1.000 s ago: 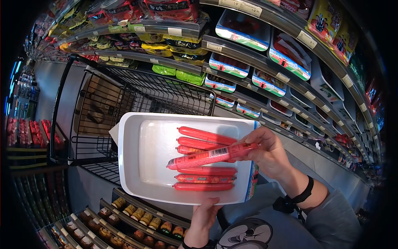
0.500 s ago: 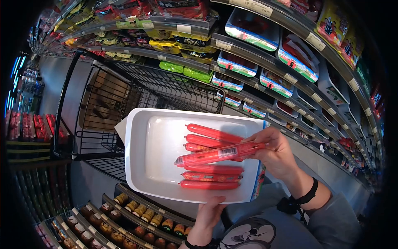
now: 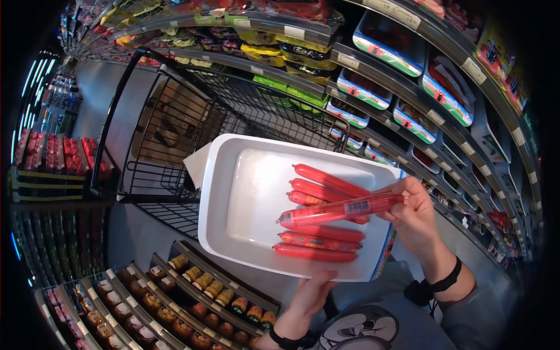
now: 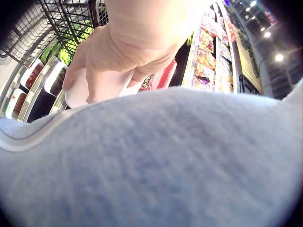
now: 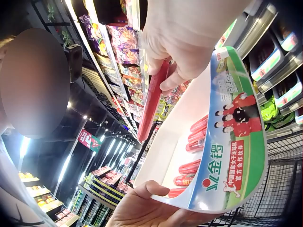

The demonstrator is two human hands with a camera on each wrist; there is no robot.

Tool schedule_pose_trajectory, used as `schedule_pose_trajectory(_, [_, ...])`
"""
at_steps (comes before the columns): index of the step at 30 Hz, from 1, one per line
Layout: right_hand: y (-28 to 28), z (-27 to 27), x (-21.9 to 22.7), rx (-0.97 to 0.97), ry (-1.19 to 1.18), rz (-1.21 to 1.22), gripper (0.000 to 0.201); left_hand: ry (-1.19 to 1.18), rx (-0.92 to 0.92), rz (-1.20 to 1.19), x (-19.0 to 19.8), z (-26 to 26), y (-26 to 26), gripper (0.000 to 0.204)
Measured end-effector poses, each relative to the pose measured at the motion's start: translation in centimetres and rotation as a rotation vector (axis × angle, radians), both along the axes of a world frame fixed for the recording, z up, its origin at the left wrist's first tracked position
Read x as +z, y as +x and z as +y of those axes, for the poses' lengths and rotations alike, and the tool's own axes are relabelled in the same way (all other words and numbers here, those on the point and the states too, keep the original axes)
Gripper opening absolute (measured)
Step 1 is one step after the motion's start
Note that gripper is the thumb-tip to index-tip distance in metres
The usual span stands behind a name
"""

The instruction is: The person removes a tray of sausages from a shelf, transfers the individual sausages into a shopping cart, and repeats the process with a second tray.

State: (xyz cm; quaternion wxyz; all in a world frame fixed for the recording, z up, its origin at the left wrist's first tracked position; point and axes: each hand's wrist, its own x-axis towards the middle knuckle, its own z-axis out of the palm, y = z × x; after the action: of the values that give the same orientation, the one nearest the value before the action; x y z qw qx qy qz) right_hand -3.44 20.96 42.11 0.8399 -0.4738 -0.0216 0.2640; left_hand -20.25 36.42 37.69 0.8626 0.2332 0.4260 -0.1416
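A white plastic tray (image 3: pixel 224 192) is held out in front of the body, tilted a little in the head view. My left hand (image 3: pixel 312 289) grips its near wall, thumb over the rim and fingers underneath. Several red wrapped sausages (image 3: pixel 315 249) lie in the tray's right half. My right hand (image 3: pixel 415 213) pinches one end of another red sausage (image 3: pixel 324 211), which slants above the others with its barcode showing. A printed label (image 5: pixel 236 142) with players and lettering covers the tray's end in the right wrist view. In the left wrist view, fingers (image 4: pixel 92 85) reach under the tray.
A black wire shopping cart (image 3: pixel 192 128) stands beyond the tray with a brown cardboard box (image 3: pixel 163 125) behind its bars. Similar labelled trays (image 3: pixel 449 96) fill the shelves at right. Shelves of jars (image 3: pixel 207 283) stand at lower left, and bagged snacks (image 3: pixel 297 49) hang over the back.
The tray, both hands and the surroundings have shifted right in the head view, and the tray has turned slightly. Both hands keep their holds.
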Motion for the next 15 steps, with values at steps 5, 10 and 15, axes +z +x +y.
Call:
schedule_pose_trajectory(5, [0.01, -0.14, -0.12, -0.011, 0.058, 0.034, 0.021, 0.034, -0.002, -0.001, -0.49, -0.14, -0.27, 0.043])
schedule_pose_trajectory(10, [0.13, -0.17, -0.23, 0.016, 0.067, 0.022, 0.022, 0.003, 0.003, -0.048, -0.44, -0.15, -0.14, 0.042])
schedule_pose_trajectory(15, [0.11, -0.23, -0.13, 0.017, 0.052, 0.023, 0.023, 0.003, -0.005, -0.05, -0.49, -0.2, -0.15, 0.042])
